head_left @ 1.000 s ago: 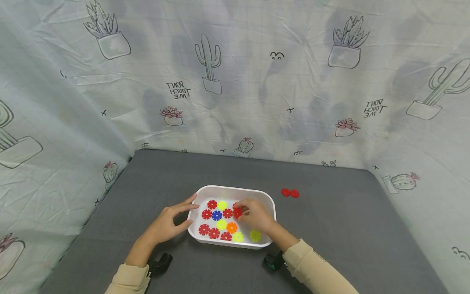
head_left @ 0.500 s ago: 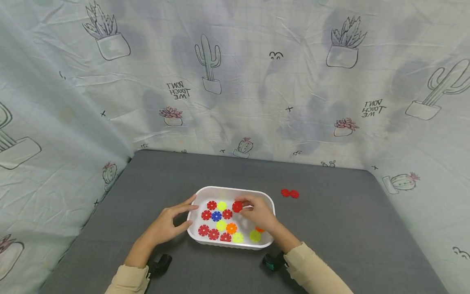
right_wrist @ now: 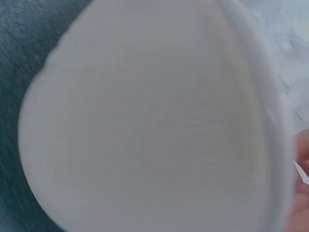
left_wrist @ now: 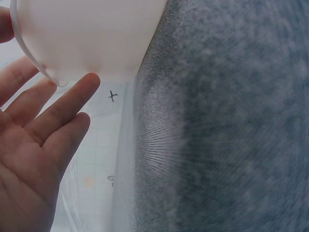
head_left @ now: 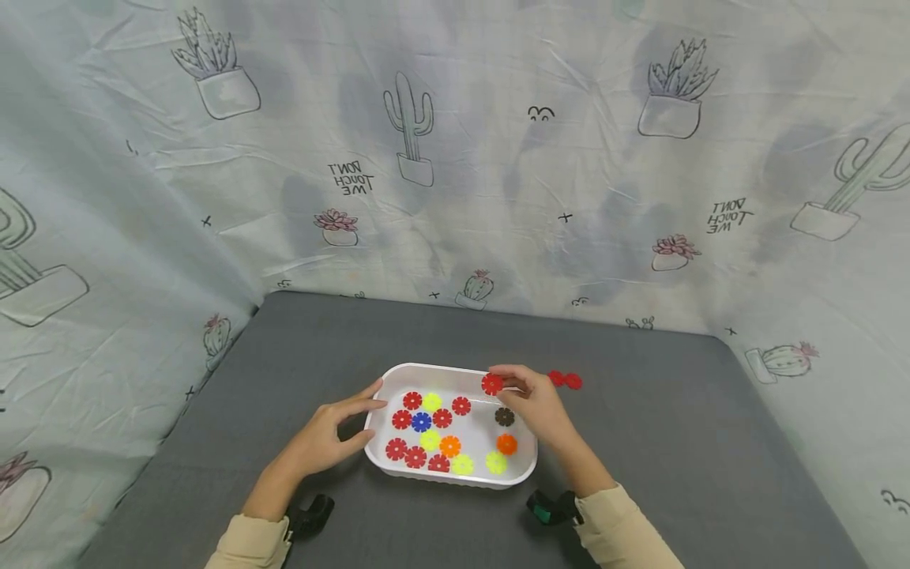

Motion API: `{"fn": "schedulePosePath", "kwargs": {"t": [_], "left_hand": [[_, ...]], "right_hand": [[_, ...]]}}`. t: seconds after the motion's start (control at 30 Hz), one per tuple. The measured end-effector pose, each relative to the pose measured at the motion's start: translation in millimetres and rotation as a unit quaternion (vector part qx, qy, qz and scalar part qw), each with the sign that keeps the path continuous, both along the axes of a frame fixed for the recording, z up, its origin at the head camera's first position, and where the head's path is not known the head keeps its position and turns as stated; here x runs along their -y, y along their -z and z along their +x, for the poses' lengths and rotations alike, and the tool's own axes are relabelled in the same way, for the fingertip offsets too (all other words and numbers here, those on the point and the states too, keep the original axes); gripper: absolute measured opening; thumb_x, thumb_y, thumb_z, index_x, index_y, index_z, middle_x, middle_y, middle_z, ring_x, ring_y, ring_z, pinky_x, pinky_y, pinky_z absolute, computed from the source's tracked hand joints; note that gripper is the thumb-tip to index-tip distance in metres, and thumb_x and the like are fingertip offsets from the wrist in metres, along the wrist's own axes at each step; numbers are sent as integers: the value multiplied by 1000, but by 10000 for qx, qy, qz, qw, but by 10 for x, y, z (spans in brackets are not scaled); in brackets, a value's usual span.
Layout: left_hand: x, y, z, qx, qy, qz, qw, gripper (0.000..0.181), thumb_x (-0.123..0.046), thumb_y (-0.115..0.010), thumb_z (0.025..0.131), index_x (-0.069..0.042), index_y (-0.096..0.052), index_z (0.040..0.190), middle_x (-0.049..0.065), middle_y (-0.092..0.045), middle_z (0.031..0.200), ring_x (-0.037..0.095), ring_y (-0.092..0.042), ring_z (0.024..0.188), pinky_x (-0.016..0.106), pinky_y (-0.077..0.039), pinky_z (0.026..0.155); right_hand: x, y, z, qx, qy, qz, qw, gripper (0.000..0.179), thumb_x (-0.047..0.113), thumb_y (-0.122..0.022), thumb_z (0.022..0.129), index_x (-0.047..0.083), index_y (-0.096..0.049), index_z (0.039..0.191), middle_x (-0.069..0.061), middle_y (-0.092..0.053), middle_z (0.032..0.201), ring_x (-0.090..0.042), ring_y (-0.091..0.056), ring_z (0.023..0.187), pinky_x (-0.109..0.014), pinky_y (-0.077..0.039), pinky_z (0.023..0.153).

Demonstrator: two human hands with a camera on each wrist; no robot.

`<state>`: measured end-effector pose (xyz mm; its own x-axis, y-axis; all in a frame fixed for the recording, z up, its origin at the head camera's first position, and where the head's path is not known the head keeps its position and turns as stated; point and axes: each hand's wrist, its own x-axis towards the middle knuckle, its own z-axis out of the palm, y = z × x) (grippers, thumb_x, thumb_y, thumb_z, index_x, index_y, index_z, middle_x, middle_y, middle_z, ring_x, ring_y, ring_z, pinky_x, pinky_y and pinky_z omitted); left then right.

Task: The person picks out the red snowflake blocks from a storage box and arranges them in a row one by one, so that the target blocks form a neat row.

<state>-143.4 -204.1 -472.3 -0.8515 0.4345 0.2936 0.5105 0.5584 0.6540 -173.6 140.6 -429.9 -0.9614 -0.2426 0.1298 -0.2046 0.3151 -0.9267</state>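
Observation:
My right hand (head_left: 538, 405) pinches a red notched snowflake disc (head_left: 492, 384) over the back right rim of a white plastic tray (head_left: 380, 456). At the tray's left end is my left hand (head_left: 323, 427), its fingers spread and resting at the rim; in the left wrist view the fingers (left_wrist: 65, 108) lie loosely extended against the outer wall. Inside the tray lie more discs: several red, several yellow, a blue disc (head_left: 422, 422), two orange and a dark brown disc (head_left: 505, 416). The tray's wall (right_wrist: 145, 121) hides most of the right hand in the right wrist view.
Two red discs (head_left: 565, 380), joined side by side, lie on the grey table (head_left: 654, 442) beyond the tray's back right corner. A pale curtain (head_left: 483, 158) with cactus drawings surrounds the table at the back and sides.
My right hand has lifted the red disc from the tray's middle and moved it right and back to the rim, uncovering the brown and orange discs. My left hand has stayed put.

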Motion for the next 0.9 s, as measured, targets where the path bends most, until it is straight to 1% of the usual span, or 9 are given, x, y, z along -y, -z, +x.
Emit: {"fn": "schedulePosePath", "kwargs": {"t": [0.1,0.17,0.27,0.37,0.53,0.6,0.7,0.9], "left_hand": [[-4,-3,-12,-20,13,4,10000,43,-16,-70,83,-11,-62,125,6,-43,147,30,-47,130,55,-43,98],[-8,-10,-18,-33,10,5,10000,43,-16,-71,83,-11,-62,125,6,-43,147,30,-47,130,55,-43,98],[-13,-24,-18,-53,15,12,10000,43,-16,-71,83,-11,-62,125,6,-43,147,30,-48,129,55,-43,98],[-13,-28,-9,-53,15,-9,10000,43,-17,-71,83,-11,-62,125,6,-43,147,30,-48,129,54,-44,97],[1,-6,20,-10,-7,-29,10000,42,-18,-70,84,-12,-62,125,5,-44,146,30,-48,129,54,-44,97],[4,6,24,-7,-25,-26,10000,42,-18,-70,84,-12,-62,125,5,-44,146,30,-48,129,55,-44,97],[3,19,19,5,-42,-22,10000,42,-18,-70,84,-12,-62,125,5,-44,146,30,-47,130,54,-44,97],[-2,14,20,12,-69,-18,10000,42,-19,-70,84,-12,-62,125,5,-44,146,30,-48,129,55,-44,97]], "right_hand": [[-150,-18,-27,-184,156,-249,9994,34,1,-63,88,-1,-61,121,-20,-64,116,-22,-61,98,-18,-51,84],[-251,-26,-46,-182,349,-382,9985,35,2,-64,88,-2,-60,122,-22,-63,116,-15,-61,95,-15,-51,81],[-403,-17,-69,-220,684,-529,9960,35,3,-64,88,-3,-59,122,-24,-62,112,-8,-60,91,-13,-51,78],[-546,25,-85,-226,1031,-670,9922,35,2,-64,88,-4,-59,122,-18,-65,107,-4,-60,87,-13,-51,75],[-765,150,-99,30,1462,-1030,9839,39,-2,-63,87,-8,-56,124,9,-65,98,2,-59,87,-13,-51,75],[-846,194,-103,196,1599,-1226,9793,41,-3,-63,87,-9,-54,126,14,-64,97,2,-59,87,-13,-51,75],[-957,248,-118,354,1835,-1478,9712,43,-3,-63,87,-11,-52,127,15,-64,95,-1,-59,88,-13,-50,75],[-1158,357,-145,633,2222,-1589,9599,45,-2,-63,87,-9,-50,130,16,-63,96,0,-57,92,-11,-48,78]]}}
